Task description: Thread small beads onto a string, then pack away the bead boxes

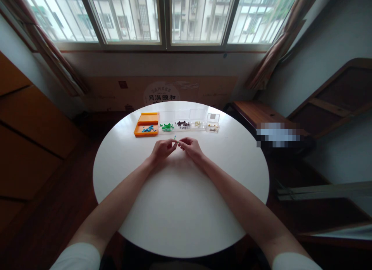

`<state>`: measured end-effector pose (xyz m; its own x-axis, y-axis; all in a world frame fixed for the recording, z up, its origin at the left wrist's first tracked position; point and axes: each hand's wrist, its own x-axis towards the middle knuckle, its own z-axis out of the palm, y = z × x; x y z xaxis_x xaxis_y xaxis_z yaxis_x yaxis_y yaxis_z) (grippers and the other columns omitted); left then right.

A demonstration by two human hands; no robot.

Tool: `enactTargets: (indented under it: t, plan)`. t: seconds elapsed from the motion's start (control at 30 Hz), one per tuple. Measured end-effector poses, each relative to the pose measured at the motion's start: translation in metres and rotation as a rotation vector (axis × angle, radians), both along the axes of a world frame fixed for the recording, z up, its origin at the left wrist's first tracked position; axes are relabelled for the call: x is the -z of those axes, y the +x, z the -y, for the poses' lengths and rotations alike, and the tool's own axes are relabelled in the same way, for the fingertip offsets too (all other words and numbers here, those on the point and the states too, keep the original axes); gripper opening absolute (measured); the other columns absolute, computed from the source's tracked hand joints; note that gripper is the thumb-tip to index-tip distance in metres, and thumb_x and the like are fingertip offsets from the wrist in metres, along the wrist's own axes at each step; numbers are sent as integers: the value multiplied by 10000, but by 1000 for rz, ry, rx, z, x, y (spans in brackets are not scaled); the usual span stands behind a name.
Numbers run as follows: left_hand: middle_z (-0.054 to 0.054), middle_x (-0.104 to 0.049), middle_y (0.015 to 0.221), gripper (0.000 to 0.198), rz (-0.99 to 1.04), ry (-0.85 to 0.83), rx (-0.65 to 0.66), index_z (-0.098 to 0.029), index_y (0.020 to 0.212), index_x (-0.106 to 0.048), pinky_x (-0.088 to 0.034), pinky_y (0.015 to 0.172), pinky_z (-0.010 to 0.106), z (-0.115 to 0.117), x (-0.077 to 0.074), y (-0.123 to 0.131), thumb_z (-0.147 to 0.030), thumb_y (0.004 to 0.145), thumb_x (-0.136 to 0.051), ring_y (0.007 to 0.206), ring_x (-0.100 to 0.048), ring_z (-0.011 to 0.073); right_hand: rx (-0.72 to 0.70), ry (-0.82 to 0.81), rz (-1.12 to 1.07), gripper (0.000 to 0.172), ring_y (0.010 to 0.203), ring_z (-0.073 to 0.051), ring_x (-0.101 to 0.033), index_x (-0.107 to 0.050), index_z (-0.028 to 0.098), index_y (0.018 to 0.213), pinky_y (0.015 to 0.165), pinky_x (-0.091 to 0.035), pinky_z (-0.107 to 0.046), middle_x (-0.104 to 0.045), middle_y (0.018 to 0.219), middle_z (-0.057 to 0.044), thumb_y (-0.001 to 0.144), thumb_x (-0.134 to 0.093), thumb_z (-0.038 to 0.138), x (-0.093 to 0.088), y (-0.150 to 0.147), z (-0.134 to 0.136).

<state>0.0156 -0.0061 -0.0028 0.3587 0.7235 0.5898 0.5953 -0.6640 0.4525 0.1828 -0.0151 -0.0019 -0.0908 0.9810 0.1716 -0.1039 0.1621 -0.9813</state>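
Over the far half of the white round table, my left hand and my right hand meet fingertip to fingertip. Both are closed in a pinch, and whatever sits between the fingers is too small to make out. Just beyond them is a tiny blue-green piece. Behind my left hand stands an orange box with small blue pieces in it. To its right, clear plastic boxes hold green pieces, dark pieces and pale yellow pieces.
A small clear box with an upright lid ends the row on the right. The white table has a rounded edge all round. Right of it stands a wooden bench; beyond the far edge, a printed cardboard panel leans under the window.
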Motion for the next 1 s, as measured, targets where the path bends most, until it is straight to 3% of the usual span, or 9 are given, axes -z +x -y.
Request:
enactTargets:
  t: [1.0]
  plan:
    - [-39,-535,493,221,1,-7,10,-176,864,-697,-327,493,167,1,-1,0,-325,821,-540,446,-434,52,-9,-2,19,258,558,-108,-515,-635,151,719,534,-395,-251,-624,621,-20,630,-706,383,-5,0,3]
